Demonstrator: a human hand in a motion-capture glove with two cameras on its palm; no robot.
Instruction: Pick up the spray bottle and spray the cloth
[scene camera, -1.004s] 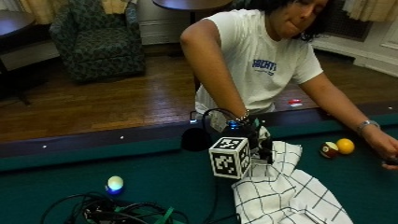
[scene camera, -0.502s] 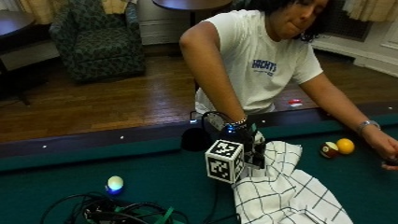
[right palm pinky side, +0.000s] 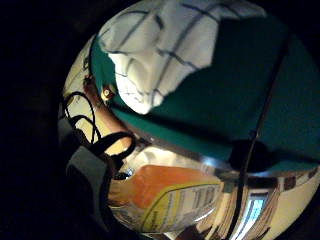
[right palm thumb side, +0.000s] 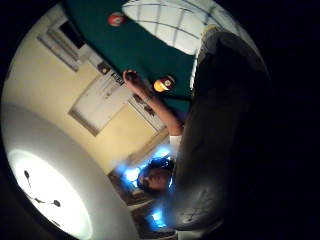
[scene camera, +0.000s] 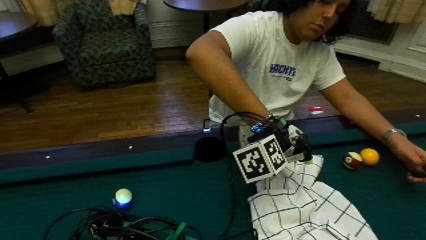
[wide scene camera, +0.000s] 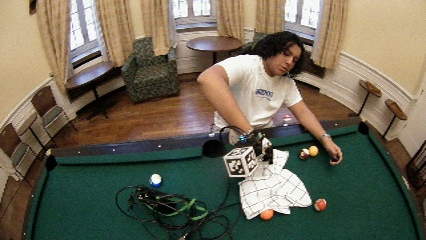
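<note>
Gloved right hand (scene camera: 289, 142) gripped spray bottle (right palm pinky side: 170, 197), orange liquid and yellow label close against palm, raised just above far end of white checked cloth (scene camera: 303, 205). Cloth lay crumpled on green pool table (scene camera: 166, 195) near far rail. Bare left hand (scene camera: 414, 162) rested on felt beside two balls (scene camera: 361, 158).

Gloved right hand (scene camera: 287, 142) over checked cloth (scene camera: 303, 207), green pool table (scene camera: 80, 175), two balls (scene camera: 360, 158)
</note>
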